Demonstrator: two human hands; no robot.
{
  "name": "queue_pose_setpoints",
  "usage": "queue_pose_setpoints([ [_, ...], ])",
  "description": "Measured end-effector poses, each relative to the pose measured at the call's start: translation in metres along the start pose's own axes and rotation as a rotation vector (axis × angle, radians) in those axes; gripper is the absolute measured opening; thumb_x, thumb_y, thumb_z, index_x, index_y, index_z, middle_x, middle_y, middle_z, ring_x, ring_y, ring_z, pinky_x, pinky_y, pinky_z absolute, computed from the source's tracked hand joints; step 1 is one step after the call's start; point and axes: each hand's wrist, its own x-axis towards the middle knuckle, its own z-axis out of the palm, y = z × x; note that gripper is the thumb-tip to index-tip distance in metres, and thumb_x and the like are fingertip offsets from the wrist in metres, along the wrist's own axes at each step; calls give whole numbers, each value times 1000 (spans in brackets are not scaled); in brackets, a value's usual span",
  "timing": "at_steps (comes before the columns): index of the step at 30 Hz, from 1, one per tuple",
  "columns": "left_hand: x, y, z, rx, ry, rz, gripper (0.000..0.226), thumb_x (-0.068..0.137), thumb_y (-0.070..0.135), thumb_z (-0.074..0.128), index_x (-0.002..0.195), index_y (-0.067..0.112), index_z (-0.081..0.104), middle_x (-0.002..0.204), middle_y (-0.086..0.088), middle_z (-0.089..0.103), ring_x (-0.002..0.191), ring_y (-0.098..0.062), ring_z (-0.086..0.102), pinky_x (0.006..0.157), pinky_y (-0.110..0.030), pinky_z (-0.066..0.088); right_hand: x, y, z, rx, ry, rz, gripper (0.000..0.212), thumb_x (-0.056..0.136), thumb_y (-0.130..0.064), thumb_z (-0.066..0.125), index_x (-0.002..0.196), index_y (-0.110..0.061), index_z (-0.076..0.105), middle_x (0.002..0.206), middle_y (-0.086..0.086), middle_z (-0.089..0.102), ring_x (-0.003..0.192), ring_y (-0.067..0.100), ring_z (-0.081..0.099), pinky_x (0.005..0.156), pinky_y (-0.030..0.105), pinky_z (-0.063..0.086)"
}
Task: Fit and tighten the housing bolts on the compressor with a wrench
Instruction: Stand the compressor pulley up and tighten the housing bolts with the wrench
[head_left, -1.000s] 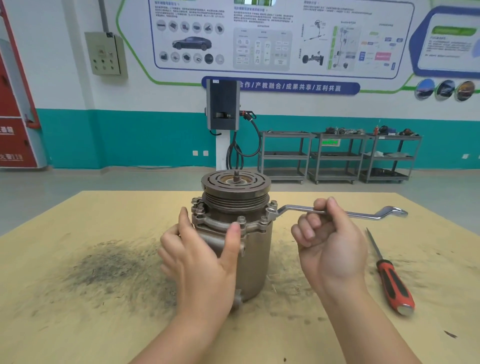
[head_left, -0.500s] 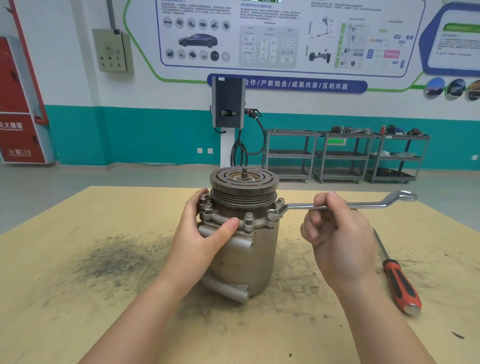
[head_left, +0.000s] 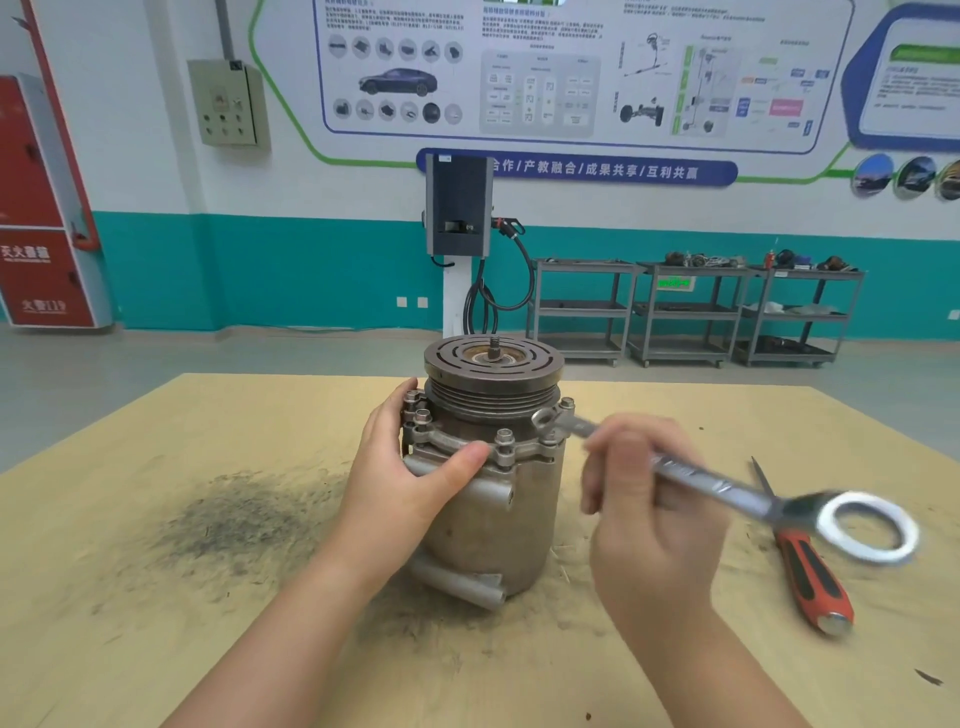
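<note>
A grey metal compressor (head_left: 498, 525) stands upright on the wooden table (head_left: 156, 623), its grooved pulley on top. Several housing bolts (head_left: 504, 439) stick up from the flange ring below the pulley. My left hand (head_left: 410, 478) grips the compressor's left side, thumb laid across the front of the flange. My right hand (head_left: 644, 499) holds the shaft of a silver ring wrench (head_left: 691, 475). The wrench's far ring sits at the flange's right side by a bolt; whether it is seated on that bolt is unclear. Its near ring end is blurred and points toward me on the right.
A red-and-black screwdriver (head_left: 805, 566) lies on the table right of my right hand. Dark grime (head_left: 228, 519) stains the wood left of the compressor. Beyond the table stand a charging post (head_left: 460, 228) and metal shelf carts (head_left: 691, 312).
The wrench handle has swung from pointing right and away to pointing right and toward me, my right hand moving with it. My left hand keeps its hold on the compressor.
</note>
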Motion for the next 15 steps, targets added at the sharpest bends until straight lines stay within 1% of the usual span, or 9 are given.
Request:
queue_pose_setpoints([
  [1, -1, 1, 2, 3, 11, -6, 97, 52, 75, 66, 138, 45, 35, 132, 31, 46, 116, 25, 41, 84, 3, 35, 5, 0, -3, 63, 74, 95, 32, 101, -47, 42, 80, -26, 56, 61, -12, 52, 52, 6, 49, 53, 18, 39],
  [2, -2, 2, 3, 6, 23, -9, 99, 51, 76, 65, 140, 45, 35, 134, 29, 46, 117, 23, 41, 85, 2, 33, 9, -1, -6, 130, 130, 203, 33, 99, -45, 43, 76, -26, 57, 56, -8, 50, 48, 11, 47, 49, 21, 37],
  [4, -5, 2, 6, 16, 62, -5, 105, 52, 79, 62, 145, 40, 34, 138, 23, 44, 124, 11, 42, 92, -7, 32, 17, -1, -11, 274, 183, 429, 38, 98, -44, 45, 68, -28, 60, 52, -6, 46, 45, 15, 43, 47, 24, 34],
  [5, -6, 3, 7, 16, 89, -1, 106, 53, 80, 60, 147, 38, 34, 139, 22, 44, 126, 7, 41, 96, -12, 32, 20, 1, -12, 324, 191, 515, 40, 97, -45, 46, 65, -27, 62, 51, -5, 45, 44, 14, 42, 47, 24, 33],
  [6, -7, 4, 8, 10, 116, 1, 106, 55, 81, 58, 148, 37, 34, 139, 22, 43, 126, 7, 41, 99, -16, 33, 22, 2, -14, 374, 193, 583, 40, 96, -46, 48, 64, -26, 62, 51, -4, 44, 43, 14, 41, 46, 24, 32],
  [8, -9, 5, 10, 4, 153, 1, 106, 56, 82, 56, 149, 35, 33, 137, 23, 42, 121, 12, 41, 103, -22, 33, 27, 4, -16, 497, 195, 687, 33, 88, -44, 50, 69, -17, 59, 51, -2, 43, 42, 13, 39, 44, 23, 31],
  [10, -10, 6, 11, 27, 152, 0, 107, 58, 83, 55, 150, 34, 32, 137, 24, 39, 124, 8, 39, 107, -25, 31, 30, 5, -19, 608, 186, 758, 32, 85, -41, 49, 74, -12, 55, 51, -1, 41, 42, 12, 37, 42, 21, 32],
  [13, -12, 5, 11, 98, 112, -1, 111, 57, 84, 54, 153, 34, 26, 140, 23, 33, 137, -2, 31, 114, -33, 28, 34, 8, -25, 695, 191, 845, 33, 95, -35, 45, 74, -11, 54, 52, -1, 39, 41, 11, 36, 40, 20, 33],
  [15, -13, 3, 11, 138, 99, -1, 113, 56, 84, 55, 154, 35, 23, 142, 24, 31, 142, -10, 27, 117, -39, 27, 36, 10, -27, 716, 198, 883, 36, 100, -31, 41, 73, -11, 54, 52, -1, 39, 40, 11, 35, 39, 19, 32],
])
